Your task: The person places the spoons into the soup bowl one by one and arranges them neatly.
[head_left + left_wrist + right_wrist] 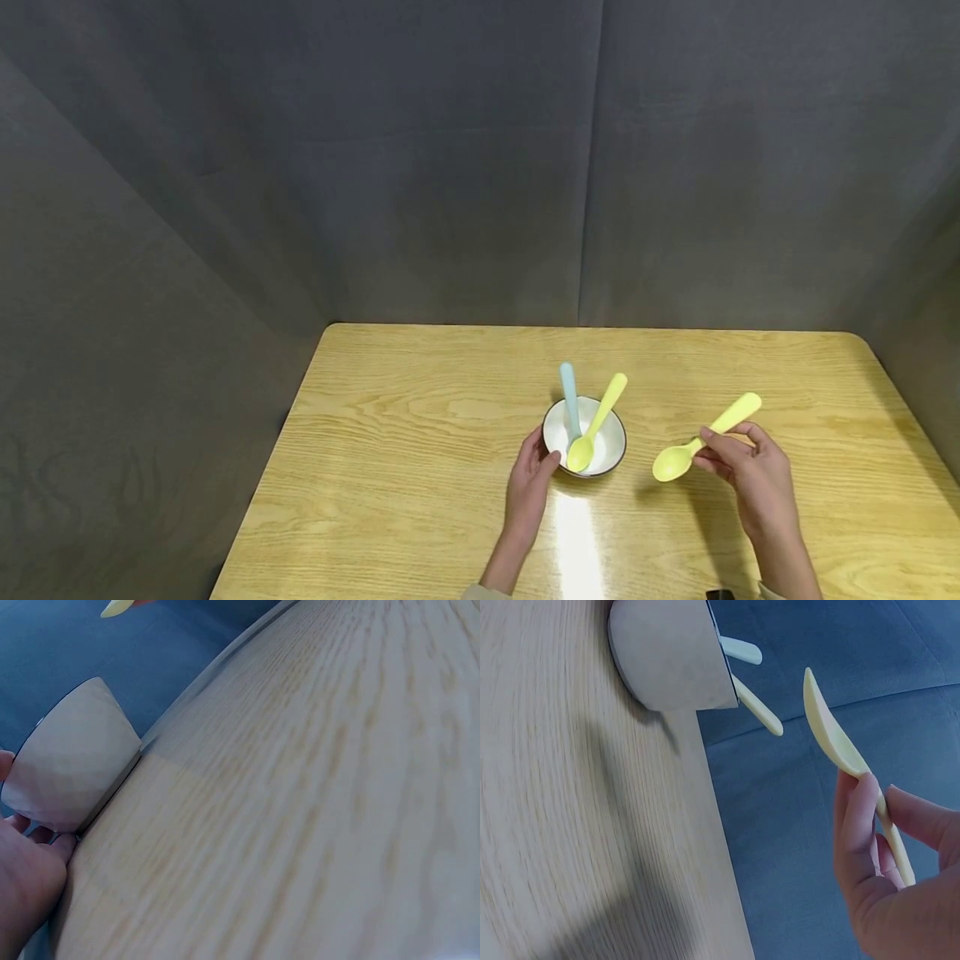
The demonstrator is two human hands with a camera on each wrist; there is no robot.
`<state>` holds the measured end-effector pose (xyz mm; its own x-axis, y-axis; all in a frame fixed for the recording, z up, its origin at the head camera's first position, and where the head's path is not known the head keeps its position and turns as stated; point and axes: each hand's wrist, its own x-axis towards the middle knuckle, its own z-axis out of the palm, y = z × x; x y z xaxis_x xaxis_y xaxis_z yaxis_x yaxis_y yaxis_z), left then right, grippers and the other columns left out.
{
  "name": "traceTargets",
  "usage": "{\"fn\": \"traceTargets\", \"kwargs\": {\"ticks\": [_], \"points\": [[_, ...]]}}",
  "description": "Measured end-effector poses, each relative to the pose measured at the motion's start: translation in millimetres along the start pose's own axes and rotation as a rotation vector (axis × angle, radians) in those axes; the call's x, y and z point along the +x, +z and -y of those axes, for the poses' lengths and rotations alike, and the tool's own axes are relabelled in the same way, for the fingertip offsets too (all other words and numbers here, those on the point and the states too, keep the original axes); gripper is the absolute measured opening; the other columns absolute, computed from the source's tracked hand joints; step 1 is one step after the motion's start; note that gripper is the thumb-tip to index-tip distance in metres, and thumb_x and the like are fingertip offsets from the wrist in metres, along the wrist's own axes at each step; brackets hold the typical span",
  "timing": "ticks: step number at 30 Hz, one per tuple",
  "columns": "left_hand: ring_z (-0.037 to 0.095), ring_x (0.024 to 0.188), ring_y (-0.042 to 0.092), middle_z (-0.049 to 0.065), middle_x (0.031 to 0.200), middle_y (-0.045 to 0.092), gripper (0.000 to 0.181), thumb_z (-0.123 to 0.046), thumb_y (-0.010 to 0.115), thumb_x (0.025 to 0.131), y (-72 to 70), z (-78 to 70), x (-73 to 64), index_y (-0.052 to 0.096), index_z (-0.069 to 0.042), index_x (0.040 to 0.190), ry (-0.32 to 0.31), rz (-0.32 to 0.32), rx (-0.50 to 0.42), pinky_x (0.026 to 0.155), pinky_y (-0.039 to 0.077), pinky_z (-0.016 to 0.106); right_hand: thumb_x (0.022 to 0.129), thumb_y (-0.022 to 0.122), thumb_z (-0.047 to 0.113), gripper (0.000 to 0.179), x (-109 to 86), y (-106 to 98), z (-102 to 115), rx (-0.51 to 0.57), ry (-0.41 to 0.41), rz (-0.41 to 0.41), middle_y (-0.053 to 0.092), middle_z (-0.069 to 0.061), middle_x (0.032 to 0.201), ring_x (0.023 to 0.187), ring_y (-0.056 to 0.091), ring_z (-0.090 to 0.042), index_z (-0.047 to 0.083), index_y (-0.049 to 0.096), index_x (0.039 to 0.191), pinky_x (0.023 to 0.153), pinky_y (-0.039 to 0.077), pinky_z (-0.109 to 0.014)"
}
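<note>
A white bowl [607, 446] with a dark rim stands on the wooden table. My left hand [531, 483] holds it at its left side, thumb at the rim and fingers against the outer wall. Inside lean a light blue spoon [570, 396] and a yellow spoon [606, 402], both handles sticking out past the far rim. To the right of the bowl, my right hand [757, 475] pinches another yellow spoon [673, 463] between thumb and fingers. That spoon is held above the table, its scoop pointing left toward the bowl, as the right wrist view [829, 735] also shows.
The wooden table [405, 467] ends at a far edge in front of a dark grey curtain [450, 208]. More grey cloth hangs on both sides. A small black object [720, 594] shows at the bottom edge beside the right forearm.
</note>
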<state>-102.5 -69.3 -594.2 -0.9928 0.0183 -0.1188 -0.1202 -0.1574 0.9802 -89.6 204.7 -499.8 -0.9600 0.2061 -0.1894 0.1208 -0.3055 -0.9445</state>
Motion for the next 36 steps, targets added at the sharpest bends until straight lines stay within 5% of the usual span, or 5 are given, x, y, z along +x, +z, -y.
{"fn": "traceTargets", "kwargs": {"ticks": [15,36], "points": [[0.030,0.147,0.040,0.016,0.157,0.046,0.052,-0.027,0.057,0.107,-0.4,-1.1,-1.2,0.046,-0.003,0.153,0.063,-0.014,0.034,0.119,0.035,0.032,0.100,0.066,0.000,0.008,1.1,10.4,-1.8,0.040,0.011,0.010,0.075,-0.006,0.076,0.066,0.072,-0.013,0.006,0.062,0.096,0.067,0.063,-0.025],[0.031,0.146,0.042,0.017,0.155,0.047,0.051,-0.026,0.058,0.106,0.1,-2.8,-3.0,0.048,-0.002,0.150,0.036,-0.029,0.007,0.119,0.036,0.036,0.099,0.066,-0.001,0.013,-2.5,26.0,-13.3,0.041,0.015,0.027,0.075,-0.005,0.077,0.068,0.074,-0.013,0.007,0.064,0.090,0.067,0.063,-0.025]]}}
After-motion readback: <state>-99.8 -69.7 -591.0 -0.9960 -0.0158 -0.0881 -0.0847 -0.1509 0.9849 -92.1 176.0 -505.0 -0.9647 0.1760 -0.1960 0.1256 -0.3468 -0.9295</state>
